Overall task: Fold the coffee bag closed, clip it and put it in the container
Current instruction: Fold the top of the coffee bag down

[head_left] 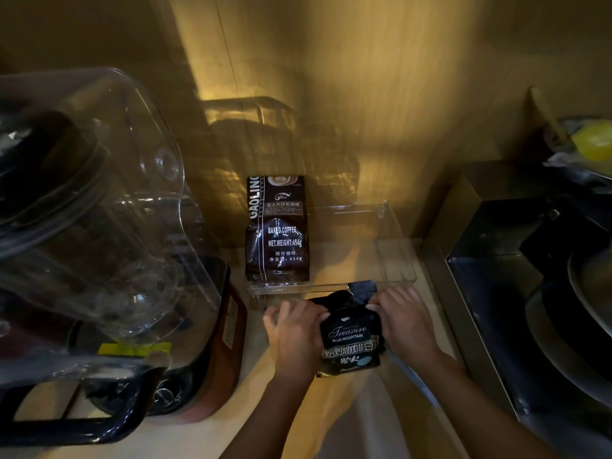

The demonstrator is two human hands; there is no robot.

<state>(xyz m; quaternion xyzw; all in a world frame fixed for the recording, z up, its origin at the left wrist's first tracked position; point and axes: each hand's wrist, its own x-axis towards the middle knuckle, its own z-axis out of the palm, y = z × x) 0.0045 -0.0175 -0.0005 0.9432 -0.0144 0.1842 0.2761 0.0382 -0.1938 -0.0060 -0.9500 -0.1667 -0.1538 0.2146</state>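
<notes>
A black coffee bag (349, 339) labelled Treasure Blue Mountain lies on the counter just in front of a clear plastic container (394, 256). My left hand (293, 332) grips the bag's left side. My right hand (405, 318) pinches its top right, where the crumpled top flap (362, 289) sticks up against the container's front rim. A second dark coffee bag (277, 230), marked Baked Coffee 454g, stands inside the container at its left end. No clip is visible.
A blender with a clear cover (92, 207) and dark base (198, 359) fills the left side. A black stove top with pans (546, 309) lies to the right. A yellow object (592, 140) sits at the far right. A wooden wall stands behind.
</notes>
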